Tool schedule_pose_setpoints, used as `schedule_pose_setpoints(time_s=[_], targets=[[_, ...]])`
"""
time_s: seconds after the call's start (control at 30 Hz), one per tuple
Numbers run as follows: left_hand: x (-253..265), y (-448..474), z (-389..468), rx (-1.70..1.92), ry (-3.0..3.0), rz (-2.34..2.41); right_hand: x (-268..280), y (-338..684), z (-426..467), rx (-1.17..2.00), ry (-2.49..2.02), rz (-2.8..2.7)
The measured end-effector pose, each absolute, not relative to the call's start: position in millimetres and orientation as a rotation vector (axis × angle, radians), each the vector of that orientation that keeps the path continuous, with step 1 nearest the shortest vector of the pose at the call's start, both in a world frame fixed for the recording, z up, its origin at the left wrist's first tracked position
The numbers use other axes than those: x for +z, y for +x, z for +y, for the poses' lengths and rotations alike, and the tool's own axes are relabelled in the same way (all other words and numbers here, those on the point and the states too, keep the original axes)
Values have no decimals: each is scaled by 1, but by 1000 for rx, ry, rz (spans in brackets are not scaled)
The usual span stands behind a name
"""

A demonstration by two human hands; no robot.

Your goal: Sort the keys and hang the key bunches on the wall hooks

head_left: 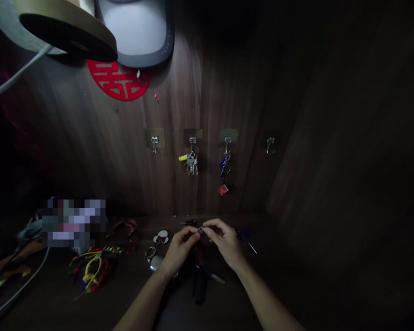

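Observation:
My left hand [183, 246] and my right hand [224, 241] meet over the dark shelf, fingertips pinched on a small key ring [200, 229]. Below them is a black key fob [199, 286] with a single metal key [216, 278] beside it; whether it hangs from the ring or lies on the shelf I cannot tell. Just behind my fingers lies a dark key [192, 222]. Left of my left hand are a white flower-shaped charm [161, 236], a metal ring [150, 252] and a silvery rounded object [156, 262]. Another key [251, 247] with a dark blue head lies to the right.
On the wooden wall, bunches of keys [192, 164] and blue-tagged keys [225, 166] hang from hooks; two outer hooks [155, 143] hold nothing. Colourful braided cords [93, 271] and a white cable [27, 285] lie left. A cap [134, 34] and lamp [69, 30] are above.

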State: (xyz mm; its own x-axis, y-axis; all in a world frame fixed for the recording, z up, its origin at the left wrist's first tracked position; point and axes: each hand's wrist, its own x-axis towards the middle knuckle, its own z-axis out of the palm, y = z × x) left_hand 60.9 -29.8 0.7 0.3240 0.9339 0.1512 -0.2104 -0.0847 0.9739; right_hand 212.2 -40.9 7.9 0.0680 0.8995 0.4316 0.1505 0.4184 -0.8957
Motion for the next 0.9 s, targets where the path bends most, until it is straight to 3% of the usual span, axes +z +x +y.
schedule_pose_setpoints(time_s=[0.33,0.6,0.9], targets=[[2,59,-28,1207,1179,718,5,210,-38,849,-985,-1427],[-4,57,-24,1331,1301,827,8,213,-40,539,-1028,-1493],[-2,57,-27,1367,1346,933,31,226,-36,501,-1039,-1316]])
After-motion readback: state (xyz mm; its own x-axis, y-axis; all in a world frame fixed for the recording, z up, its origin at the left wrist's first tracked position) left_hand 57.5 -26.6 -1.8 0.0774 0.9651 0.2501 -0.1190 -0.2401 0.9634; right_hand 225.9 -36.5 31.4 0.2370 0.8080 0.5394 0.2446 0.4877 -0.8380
